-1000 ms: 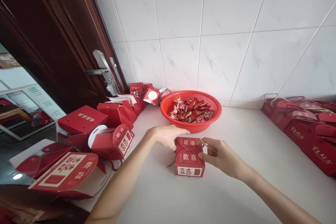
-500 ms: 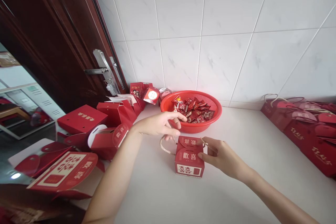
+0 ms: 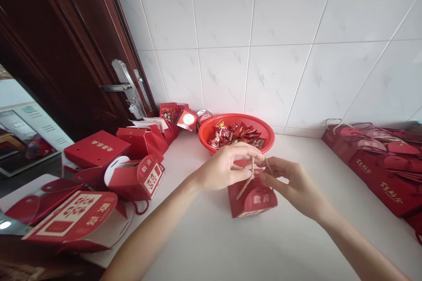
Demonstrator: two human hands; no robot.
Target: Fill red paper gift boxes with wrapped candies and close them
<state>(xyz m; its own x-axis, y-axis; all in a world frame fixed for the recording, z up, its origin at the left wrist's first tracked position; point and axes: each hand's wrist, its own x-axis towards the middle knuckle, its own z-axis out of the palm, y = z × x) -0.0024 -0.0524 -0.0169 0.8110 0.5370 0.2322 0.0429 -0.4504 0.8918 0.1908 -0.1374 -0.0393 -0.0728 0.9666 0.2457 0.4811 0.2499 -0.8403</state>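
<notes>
A small red gift box with white lettering rests on the white tabletop in front of me, its lid flaps folded together on top. My left hand pinches one twisted cord handle, drawn upward above the box. Close beside it, my right hand has its fingers closed around the other cord at the box's right side. The fingers of both hands almost meet over the lid and hide part of it.
A red plastic basket of wrapped candies stands behind the box. Several open red boxes crowd the left side near a dark door. Finished-looking red boxes with cords line the right, along a tiled wall.
My left hand has moved right from near the basket and now holds a cord. Both cords are raised together over the box, which sits turned and slightly farther right.
</notes>
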